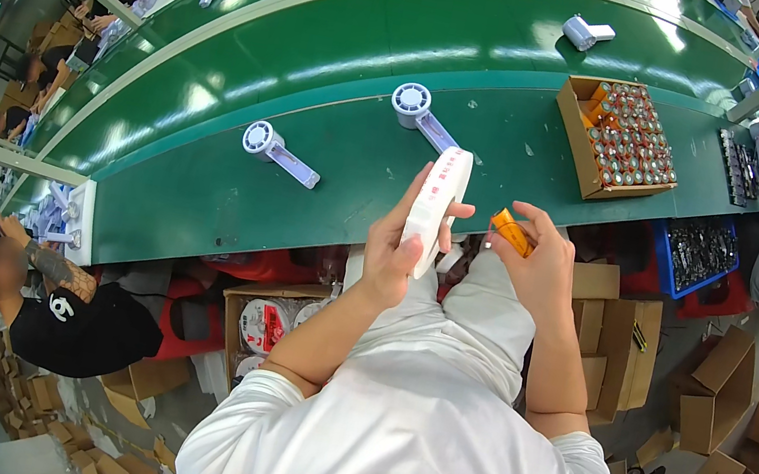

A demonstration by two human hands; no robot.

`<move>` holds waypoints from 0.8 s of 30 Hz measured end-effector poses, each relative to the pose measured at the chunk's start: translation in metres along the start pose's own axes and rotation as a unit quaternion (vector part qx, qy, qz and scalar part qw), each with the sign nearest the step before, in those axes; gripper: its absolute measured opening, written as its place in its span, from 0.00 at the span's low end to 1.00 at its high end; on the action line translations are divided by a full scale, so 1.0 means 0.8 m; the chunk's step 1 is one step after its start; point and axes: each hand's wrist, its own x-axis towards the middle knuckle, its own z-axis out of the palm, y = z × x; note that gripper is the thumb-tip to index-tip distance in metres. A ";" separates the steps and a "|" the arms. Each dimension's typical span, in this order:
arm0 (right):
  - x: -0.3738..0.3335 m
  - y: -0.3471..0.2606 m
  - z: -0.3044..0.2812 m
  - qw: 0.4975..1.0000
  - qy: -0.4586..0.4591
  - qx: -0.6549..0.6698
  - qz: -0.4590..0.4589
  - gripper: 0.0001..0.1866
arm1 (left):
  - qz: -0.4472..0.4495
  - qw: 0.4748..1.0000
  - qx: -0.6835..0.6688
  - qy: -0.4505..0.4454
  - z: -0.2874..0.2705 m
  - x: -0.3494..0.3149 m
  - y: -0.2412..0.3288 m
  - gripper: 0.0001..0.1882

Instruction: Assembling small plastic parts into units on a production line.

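Observation:
My left hand [394,252] is closed around a wide roll of white tape [436,209] with red print, held upright on its edge above the near side of the bench. A little to its right, my right hand [537,265] pinches an orange cylindrical battery [511,232] between thumb and fingers. Beyond the tape roll, a pale lilac handheld fan [413,101] lies on the green bench, its handle partly hidden behind the roll. Another lilac handheld fan [259,139] rests farther left. Several orange batteries stand packed in an open cardboard box [569,141] at the right.
Behind the bench runs a green conveyor belt [353,40] carrying further fan bodies [586,34]. A blue crate [668,268] of dark parts sits below at the right. An open carton [234,313] with tape rolls stands left of my legs. Co-workers [84,327] sit on both sides.

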 end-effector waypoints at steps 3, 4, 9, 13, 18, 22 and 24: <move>-0.004 -0.006 -0.006 1.000 -0.013 0.014 -0.003 0.16 | 0.073 0.990 0.059 -0.103 -0.015 -0.004 -0.017 0.45; -0.005 -0.011 -0.011 0.998 -0.055 0.039 0.010 0.16 | 0.109 0.970 0.130 -0.174 -0.030 -0.002 -0.022 0.45; 0.004 -0.018 -0.031 0.975 -0.203 0.057 0.066 0.14 | 0.277 0.883 0.255 -0.280 -0.016 0.029 0.011 0.41; 0.011 -0.019 -0.040 0.929 -0.332 0.103 0.127 0.15 | 0.268 0.883 0.271 -0.275 -0.020 0.027 0.008 0.39; 0.010 -0.010 -0.032 0.923 -0.344 0.140 0.101 0.16 | 0.142 0.959 0.191 -0.156 -0.022 0.012 -0.007 0.43; 0.007 -0.003 -0.031 0.921 -0.355 0.136 0.085 0.14 | 0.054 0.995 0.003 -0.089 -0.018 0.006 -0.007 0.46; 0.007 -0.010 -0.033 0.916 -0.363 0.149 0.084 0.15 | 0.062 0.983 0.059 -0.161 -0.021 0.003 -0.009 0.45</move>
